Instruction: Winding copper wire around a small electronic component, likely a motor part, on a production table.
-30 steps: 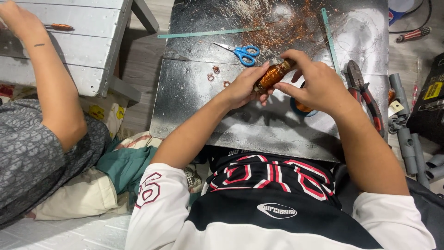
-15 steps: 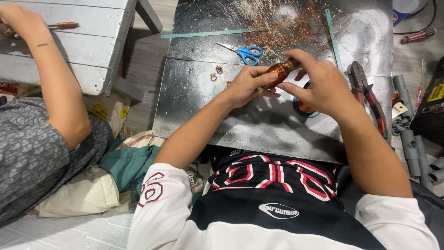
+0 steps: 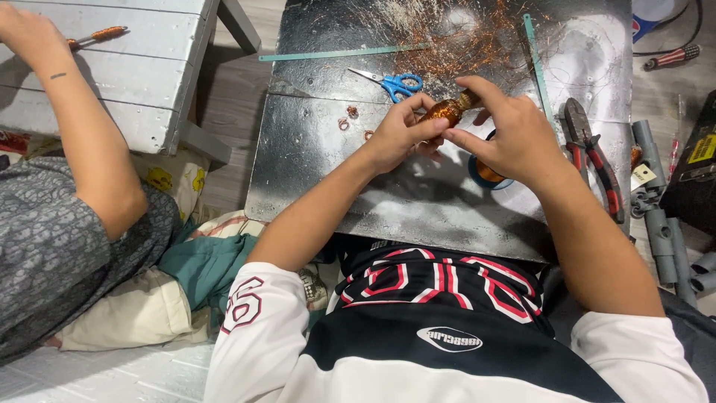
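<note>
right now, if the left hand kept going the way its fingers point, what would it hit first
The left hand points up and to the right, and its fingers already touch the copper-wound coil. Past that, it would likely meet the right hand gripping the coil's other side, though depth is hard to judge.

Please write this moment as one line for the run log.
left hand: holds copper wire coil | right hand: pinches coil end | nearby: blue scissors, red pliers | surface: metal sheet

Blue-handled scissors (image 3: 395,82), red-handled pliers (image 3: 593,157), grey pipe pieces (image 3: 664,224), metal sheet (image 3: 358,179)
</note>
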